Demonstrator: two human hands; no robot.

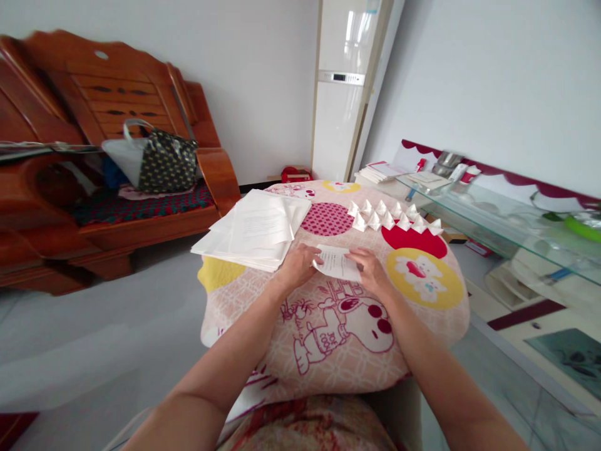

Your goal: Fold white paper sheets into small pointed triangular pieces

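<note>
A small printed sheet of paper [337, 263] is held between both hands, above the patterned cloth. My left hand [300, 264] pinches its left edge, where a corner looks curled or folded over. On the other side, my right hand [369, 268] grips the right edge with fingers on top. Left of my hands lies a loose stack of white paper [248, 225], the top sheets printed. Beyond my right hand, several folded white paper pieces [387, 219] stand in two rows on the cloth.
The cloth-covered table [338, 351] is in front of me. To the right stands a glass-topped cabinet [511, 225] holding cups and papers. A wooden sofa [117, 94] with a dotted bag [169, 160] is on the left. A tall white air conditioner [340, 119] stands behind.
</note>
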